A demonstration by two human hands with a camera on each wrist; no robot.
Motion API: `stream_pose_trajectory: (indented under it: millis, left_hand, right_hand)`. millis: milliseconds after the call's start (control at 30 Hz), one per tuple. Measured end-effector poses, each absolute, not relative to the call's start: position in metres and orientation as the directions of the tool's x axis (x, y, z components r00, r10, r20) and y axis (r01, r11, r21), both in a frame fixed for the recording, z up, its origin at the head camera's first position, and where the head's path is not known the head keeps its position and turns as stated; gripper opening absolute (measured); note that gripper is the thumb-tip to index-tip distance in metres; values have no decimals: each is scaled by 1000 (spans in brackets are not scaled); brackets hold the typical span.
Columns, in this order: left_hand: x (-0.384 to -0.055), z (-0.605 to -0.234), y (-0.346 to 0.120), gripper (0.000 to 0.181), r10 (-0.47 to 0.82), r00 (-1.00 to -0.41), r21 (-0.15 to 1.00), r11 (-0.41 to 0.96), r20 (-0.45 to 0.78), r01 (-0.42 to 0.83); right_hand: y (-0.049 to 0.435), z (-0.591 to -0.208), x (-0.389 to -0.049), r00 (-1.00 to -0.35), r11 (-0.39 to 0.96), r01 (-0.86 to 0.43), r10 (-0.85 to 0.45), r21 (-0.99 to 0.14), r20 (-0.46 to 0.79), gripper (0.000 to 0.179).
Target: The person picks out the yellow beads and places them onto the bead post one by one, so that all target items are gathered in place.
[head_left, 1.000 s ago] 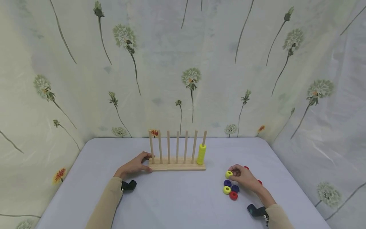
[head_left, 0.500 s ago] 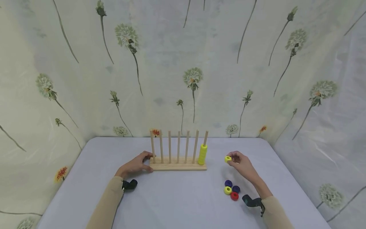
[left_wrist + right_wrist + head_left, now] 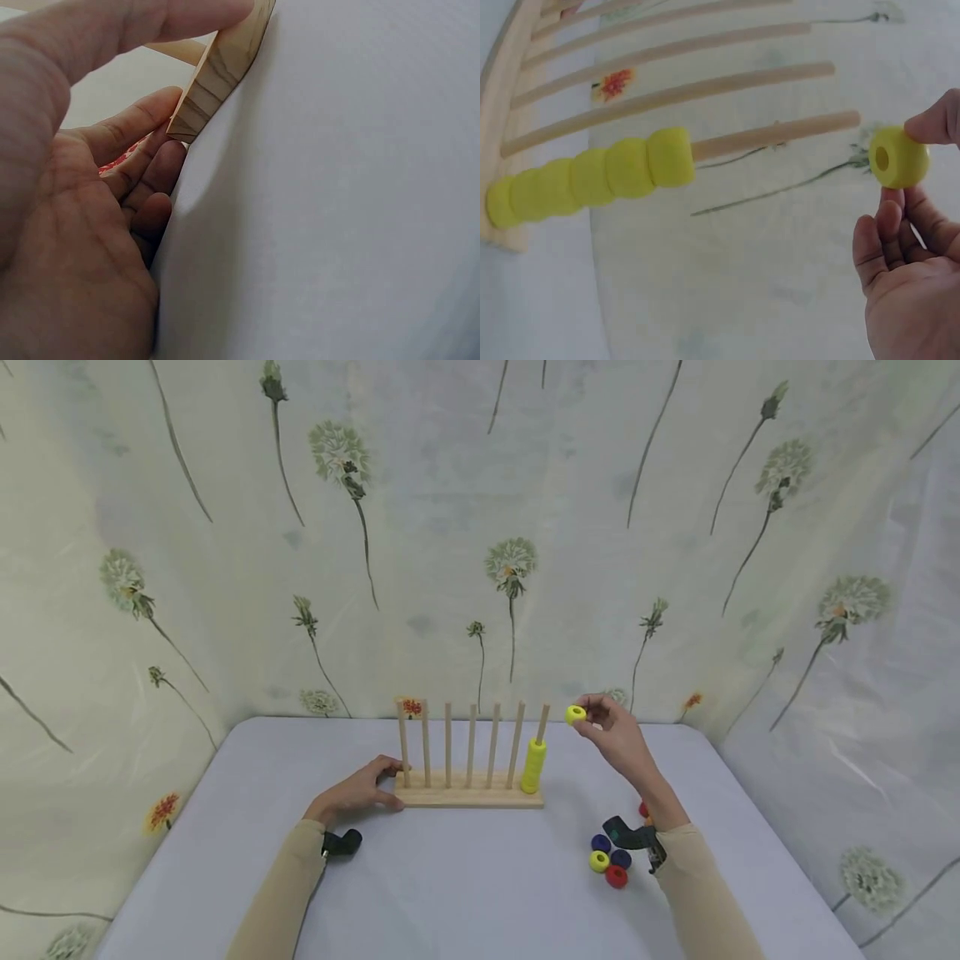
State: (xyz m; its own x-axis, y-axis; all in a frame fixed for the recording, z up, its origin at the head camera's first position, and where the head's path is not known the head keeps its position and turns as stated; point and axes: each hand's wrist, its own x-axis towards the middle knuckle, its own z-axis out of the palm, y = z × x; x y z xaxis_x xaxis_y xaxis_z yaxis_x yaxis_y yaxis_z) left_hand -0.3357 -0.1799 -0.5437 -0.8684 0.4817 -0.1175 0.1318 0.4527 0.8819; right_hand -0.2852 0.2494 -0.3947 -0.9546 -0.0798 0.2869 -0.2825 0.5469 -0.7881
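A wooden peg rack (image 3: pixel 469 798) with a row of upright pegs stands on the table. Its left end is held by my left hand (image 3: pixel 367 787), thumb on the front side and fingers behind; the left wrist view shows the base's end grain (image 3: pixel 217 82) between them. Yellow beads (image 3: pixel 533 767) are stacked on the rightmost peg, whose upper part is bare. My right hand (image 3: pixel 617 737) pinches another yellow bead (image 3: pixel 900 157) between thumb and fingers. That bead is just right of the peg's tip, apart from it, its hole facing the tip in the right wrist view.
On the table (image 3: pixel 480 893) at the right lie loose beads: a yellow one (image 3: pixel 598 862), a red one (image 3: pixel 617 877) and two blue ones, one of them (image 3: pixel 601 843) farther back. Red and orange beads show partly behind my right forearm. A flowered curtain (image 3: pixel 420 527) hangs behind.
My right hand has lifted the yellow bead from the loose beads and carried it up and leftward to beside the rightmost peg's tip. My left hand has kept its hold on the rack.
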Motion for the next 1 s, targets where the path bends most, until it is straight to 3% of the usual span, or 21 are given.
stream_pose_trajectory:
  millis: [300, 1000]
  left_hand:
    - [-337, -544, -181, 72, 478, -869, 871, 473, -128, 132]
    - [-338, -546, -180, 74, 470, -873, 875, 469, -131, 121]
  right_hand:
    - [226, -382, -304, -917, 515, -392, -150, -762, 370, 31]
    - [223, -377, -308, -919, 536, -392, -185, -747, 349, 30]
